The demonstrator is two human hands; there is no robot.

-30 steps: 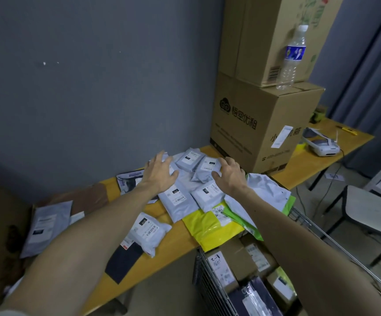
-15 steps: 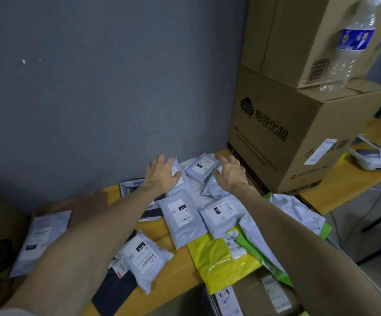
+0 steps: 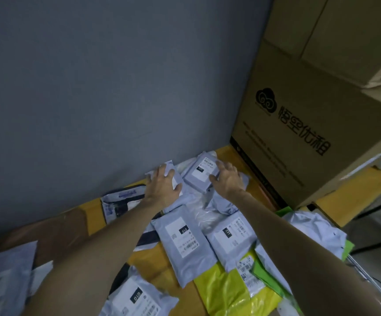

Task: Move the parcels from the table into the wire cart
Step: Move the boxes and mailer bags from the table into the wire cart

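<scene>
Several grey and white mailer parcels lie piled on the orange table (image 3: 93,213) against the wall. My left hand (image 3: 163,188) rests flat on a pale parcel (image 3: 175,179) at the back of the pile. My right hand (image 3: 228,179) lies with spread fingers on the right side of a small grey parcel labelled 231 (image 3: 199,173). Nearer to me lie a grey parcel marked 010 (image 3: 185,240), another marked 231 (image 3: 229,238) and a yellow one (image 3: 226,290). Only a strip of the wire cart's rim (image 3: 367,281) shows at the lower right.
Two stacked cardboard boxes (image 3: 299,133) stand on the table right of the pile, close to my right hand. The grey wall (image 3: 116,87) backs the table. More mailers (image 3: 4,270) lie at the left, and a white-and-green bag (image 3: 310,229) at the right.
The view has moved in closer and the cart has dropped almost out of sight. Both hands have reached further back, and my right hand now lies on the small 231 parcel.
</scene>
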